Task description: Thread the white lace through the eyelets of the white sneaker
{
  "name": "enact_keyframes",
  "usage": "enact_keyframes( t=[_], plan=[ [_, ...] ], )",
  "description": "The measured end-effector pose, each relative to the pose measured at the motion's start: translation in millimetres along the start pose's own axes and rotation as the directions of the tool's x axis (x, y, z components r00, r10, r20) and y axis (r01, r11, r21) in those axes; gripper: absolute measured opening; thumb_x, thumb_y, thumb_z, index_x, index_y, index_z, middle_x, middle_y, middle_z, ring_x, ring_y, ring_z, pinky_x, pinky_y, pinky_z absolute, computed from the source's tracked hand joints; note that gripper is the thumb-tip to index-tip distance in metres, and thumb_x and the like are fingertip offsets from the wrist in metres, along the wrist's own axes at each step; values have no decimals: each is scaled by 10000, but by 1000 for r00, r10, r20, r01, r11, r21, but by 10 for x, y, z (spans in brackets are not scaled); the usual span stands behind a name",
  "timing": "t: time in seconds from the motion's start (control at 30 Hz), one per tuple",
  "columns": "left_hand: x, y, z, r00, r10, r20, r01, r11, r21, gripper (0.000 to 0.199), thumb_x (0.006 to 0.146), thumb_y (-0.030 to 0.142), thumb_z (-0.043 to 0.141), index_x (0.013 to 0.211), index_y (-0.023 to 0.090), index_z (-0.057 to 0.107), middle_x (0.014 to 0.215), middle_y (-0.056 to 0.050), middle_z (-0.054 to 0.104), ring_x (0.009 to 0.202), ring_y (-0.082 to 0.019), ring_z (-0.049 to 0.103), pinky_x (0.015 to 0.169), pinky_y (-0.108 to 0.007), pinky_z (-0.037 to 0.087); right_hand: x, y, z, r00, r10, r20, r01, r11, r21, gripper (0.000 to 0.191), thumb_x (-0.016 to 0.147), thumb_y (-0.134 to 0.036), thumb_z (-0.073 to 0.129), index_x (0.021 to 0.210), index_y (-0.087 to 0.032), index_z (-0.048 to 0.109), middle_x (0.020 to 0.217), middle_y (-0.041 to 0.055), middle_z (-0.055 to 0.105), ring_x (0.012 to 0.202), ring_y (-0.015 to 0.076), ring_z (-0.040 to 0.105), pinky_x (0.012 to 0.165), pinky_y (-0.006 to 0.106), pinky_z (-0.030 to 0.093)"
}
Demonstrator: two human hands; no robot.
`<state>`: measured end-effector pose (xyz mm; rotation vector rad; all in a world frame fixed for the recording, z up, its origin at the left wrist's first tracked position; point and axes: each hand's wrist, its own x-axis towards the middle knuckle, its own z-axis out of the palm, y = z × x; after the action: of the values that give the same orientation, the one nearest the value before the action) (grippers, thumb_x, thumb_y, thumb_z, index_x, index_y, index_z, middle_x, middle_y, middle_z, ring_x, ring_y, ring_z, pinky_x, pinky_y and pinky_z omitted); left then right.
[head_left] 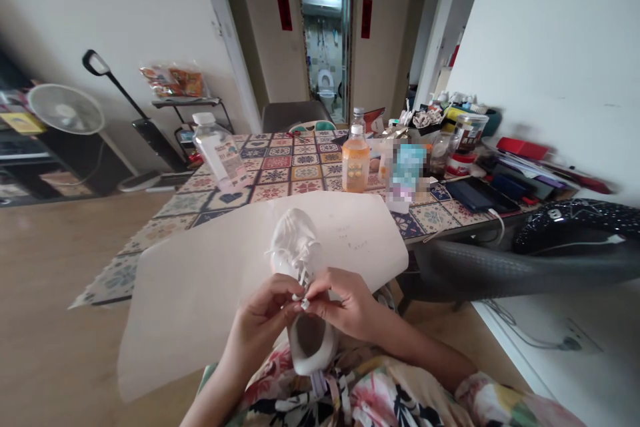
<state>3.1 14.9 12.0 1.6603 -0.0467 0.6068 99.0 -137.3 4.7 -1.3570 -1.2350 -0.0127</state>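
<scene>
Sitting by the near edge of the bench (280, 170), a person works on a white shoe (299, 260). Far out on the left side of the bench stands a clear bottle (219, 152), tipped a little in this view. A big white sheet (200, 280) hangs over the near edge, and it looks put there to keep the patterned cloth clean under the shoe.

The left hand (267, 310) has its grip pinched together on a lace end, close to the top lace holes. The shoe points away from the person, toe up on the sheet and heel down near the lap, so the laces (300, 267) face the eyes and are easy to reach. The right hand (345, 307) touches the same spot, its grip also pinched shut on the laces. Both hands meet in the middle of the shoe, likely so each can pull one side.

Farther right, past the sheet, an orange bottle (355, 159) stands upright. Lots of jars and boxes crowd the far right corner.
</scene>
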Motion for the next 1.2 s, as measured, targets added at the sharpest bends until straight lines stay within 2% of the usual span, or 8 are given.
enact_keyframes(
  t=[0.2, 0.37, 0.43, 0.6, 0.73, 0.9, 1.03, 1.2],
  plan=[
    [-21, -43, -8, 990, 126, 57, -131, 988, 81, 71, 836, 248, 704, 792, 195, 686, 737, -31, 662, 715, -166, 617, 650, -249, 495, -6, -45, 0, 999, 19, -40, -18, 1000, 20, 217, 962, -398, 568, 872, -208, 623, 786, 24, 658, 736, 158, 619, 712, 276, 509],
    [-40, -74, 4, 990, 93, 102, -100, 992, 70, 47, 873, 211, 648, 828, 198, 643, 768, -22, 629, 704, -157, 595, 658, -258, 488, -62, 68, 77, 972, 171, -161, -133, 965, 224, 122, 930, -335, 612, 928, -218, 578, 758, -13, 602, 646, 134, 609, 596, 233, 504],
    [-46, -79, 7, 994, 84, 73, -90, 993, 80, 41, 868, 210, 654, 829, 199, 647, 781, -23, 623, 728, -157, 586, 666, -250, 486, -55, 76, 68, 975, 137, -175, -101, 975, 200, 102, 916, -298, 625, 970, -222, 583, 811, -2, 615, 696, 140, 624, 630, 239, 522],
    [-45, -63, 0, 994, 111, 10, -111, 990, 90, 32, 854, 200, 670, 823, 197, 663, 762, -19, 635, 730, -154, 592, 662, -236, 495, 20, -40, -45, 997, -68, 30, 71, 991, -115, 198, 916, -192, 590, 1111, -191, 624, 1052, 93, 639, 985, 200, 612, 867, 328, 516],
    [-16, -44, -11, 976, 210, 61, -217, 963, 159, 99, 845, 143, 672, 898, 208, 726, 794, -32, 691, 753, -164, 637, 689, -256, 512, 43, -66, -72, 995, -98, 36, 104, 965, -242, 106, 959, -210, 562, 998, -179, 655, 975, 87, 642, 934, 209, 582, 848, 357, 486],
    [2, -61, -23, 952, 298, 72, -307, 934, 183, 127, 848, 114, 659, 855, 219, 730, 760, -19, 689, 724, -153, 643, 664, -243, 515, 27, -19, -45, 999, 33, -4, -33, 995, -95, 160, 939, -339, 657, 870, -197, 684, 893, 41, 617, 910, 190, 579, 846, 333, 462],
    [-12, -73, -39, 954, 291, 68, -299, 928, 221, 119, 847, 129, 664, 858, 228, 729, 789, -16, 673, 747, -144, 640, 672, -219, 517, 22, -21, -54, 984, 160, 72, -162, 987, 17, 123, 908, -290, 679, 829, -198, 656, 920, 25, 599, 927, 173, 592, 856, 305, 468],
    [-14, -77, -37, 969, 244, 41, -247, 944, 219, 77, 860, 176, 662, 809, 219, 701, 743, -1, 643, 687, -130, 616, 624, -202, 494, 13, -48, -64, 990, 34, 134, -7, 981, -193, 214, 789, -184, 743, 951, -194, 604, 1026, 46, 606, 1004, 207, 575, 909, 356, 438]
  ],
)
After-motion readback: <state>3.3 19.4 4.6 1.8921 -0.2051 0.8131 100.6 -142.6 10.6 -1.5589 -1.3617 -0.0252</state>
